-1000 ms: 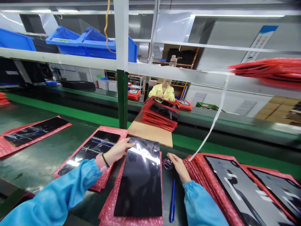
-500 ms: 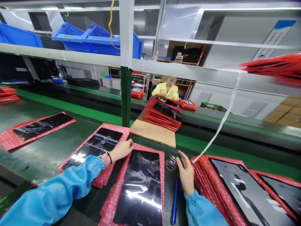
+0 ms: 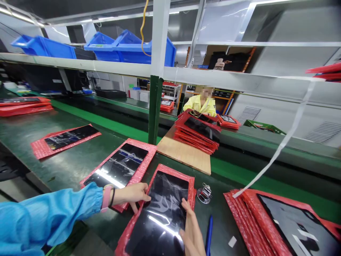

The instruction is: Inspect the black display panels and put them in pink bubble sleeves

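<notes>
A black glass panel (image 3: 162, 209) lies on a red bubble-wrap sheet (image 3: 191, 179) on the green bench in front of me. My left hand (image 3: 131, 195) rests at the panel's left edge, fingers stretched out, touching the wrap. Flat on the panel's right side lies my right hand (image 3: 191, 229), fingers extended. Just right of the panel stand a small clear suction cup (image 3: 204, 195) and a blue pen (image 3: 209, 231).
Another black panel on red wrap (image 3: 121, 163) lies to the left, a third (image 3: 68, 137) farther left. A stack of red-wrapped panels (image 3: 282, 220) sits at right. A wooden board (image 3: 185, 154) holds a red stack (image 3: 198, 133). A person in yellow (image 3: 202, 105) works opposite. Blue bins (image 3: 128, 48) sit overhead.
The panel has been set down flat on the red wrap. My right hand left the suction cup and moved onto the panel. My left hand slid down its left edge. The view shifted left.
</notes>
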`<state>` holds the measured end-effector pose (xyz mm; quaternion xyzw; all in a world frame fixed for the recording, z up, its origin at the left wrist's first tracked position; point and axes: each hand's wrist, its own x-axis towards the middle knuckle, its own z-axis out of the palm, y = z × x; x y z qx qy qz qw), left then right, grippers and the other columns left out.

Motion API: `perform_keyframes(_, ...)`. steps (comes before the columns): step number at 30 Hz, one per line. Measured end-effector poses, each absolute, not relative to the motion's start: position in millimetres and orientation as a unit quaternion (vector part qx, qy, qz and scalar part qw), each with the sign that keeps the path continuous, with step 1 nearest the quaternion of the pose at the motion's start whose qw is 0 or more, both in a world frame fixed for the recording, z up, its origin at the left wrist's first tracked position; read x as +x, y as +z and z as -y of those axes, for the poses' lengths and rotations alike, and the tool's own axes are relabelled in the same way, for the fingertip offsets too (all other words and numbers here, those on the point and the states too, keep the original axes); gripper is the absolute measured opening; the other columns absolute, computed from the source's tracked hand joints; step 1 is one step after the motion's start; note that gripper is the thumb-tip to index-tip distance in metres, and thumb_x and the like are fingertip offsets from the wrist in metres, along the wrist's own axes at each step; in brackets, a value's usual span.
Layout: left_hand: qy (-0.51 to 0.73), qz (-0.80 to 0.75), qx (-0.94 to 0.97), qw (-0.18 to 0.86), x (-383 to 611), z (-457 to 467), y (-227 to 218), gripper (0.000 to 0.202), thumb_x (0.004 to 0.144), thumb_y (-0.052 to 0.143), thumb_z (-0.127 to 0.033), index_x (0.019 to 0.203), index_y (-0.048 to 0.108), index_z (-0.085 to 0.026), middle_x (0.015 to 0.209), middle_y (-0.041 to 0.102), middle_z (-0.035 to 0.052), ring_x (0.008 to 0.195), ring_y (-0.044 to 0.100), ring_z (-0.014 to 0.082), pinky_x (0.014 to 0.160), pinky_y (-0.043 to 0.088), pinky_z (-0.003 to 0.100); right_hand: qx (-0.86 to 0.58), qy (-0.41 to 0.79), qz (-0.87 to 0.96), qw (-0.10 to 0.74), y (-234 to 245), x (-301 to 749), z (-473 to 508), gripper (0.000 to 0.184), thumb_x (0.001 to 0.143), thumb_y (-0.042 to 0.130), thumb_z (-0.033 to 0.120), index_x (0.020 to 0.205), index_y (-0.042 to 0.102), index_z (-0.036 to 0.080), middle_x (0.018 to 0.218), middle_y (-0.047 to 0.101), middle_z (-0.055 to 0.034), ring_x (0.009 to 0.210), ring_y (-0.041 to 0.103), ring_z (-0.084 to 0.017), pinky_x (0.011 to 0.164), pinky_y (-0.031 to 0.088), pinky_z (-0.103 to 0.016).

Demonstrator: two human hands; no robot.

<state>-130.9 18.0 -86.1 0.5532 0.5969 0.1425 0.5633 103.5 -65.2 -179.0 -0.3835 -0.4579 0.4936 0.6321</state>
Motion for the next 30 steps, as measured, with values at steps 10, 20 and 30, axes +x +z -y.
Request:
perform_keyframes(10,0.217,-0.559,0.634,0.489,-126.3,-13.8,-68.8,0.030,0.066,0.067,-0.041,0.082,0.050,-0.022,0.076,0.059,-0.0028,0.083,0.058,0.0204,0.075,0.044,0.030,-0.363,0.518,0.493,0.597,-168.0,108.4,66.5,0.042,0.074,0.067,0.057,0.104,0.071,0.028,0.142,0.051,-0.0120,0.146,0.018,-0.032,0.115,0.019,-0.051)
perform_keyframes(20,0.397,-0.500,0.475,0.606,-170.6,-31.9,-46.6,0.071,0.062,0.072,-0.018,0.127,0.045,-0.023,0.097,0.070,0.0026,0.089,0.067,0.0237,0.082,0.049,0.034,-0.472,0.512,0.435,0.571,-141.0,139.4,55.6,0.028,0.077,0.072,0.044,0.098,0.071,0.025,0.112,0.066,-0.0086,0.113,0.057,-0.028,0.097,0.048,-0.041)
perform_keyframes(30,0.490,-0.592,0.442,0.463,-277.5,-68.4,-53.4,0.054,0.054,0.073,-0.025,0.106,0.061,-0.015,0.095,0.074,0.0112,0.085,0.071,0.0288,0.078,0.056,0.037,-0.473,0.609,0.339,0.539,-123.0,152.5,47.4,0.050,0.064,0.082,0.045,0.107,0.069,0.022,0.123,0.067,-0.0125,0.125,0.054,-0.032,0.110,0.035,-0.049)
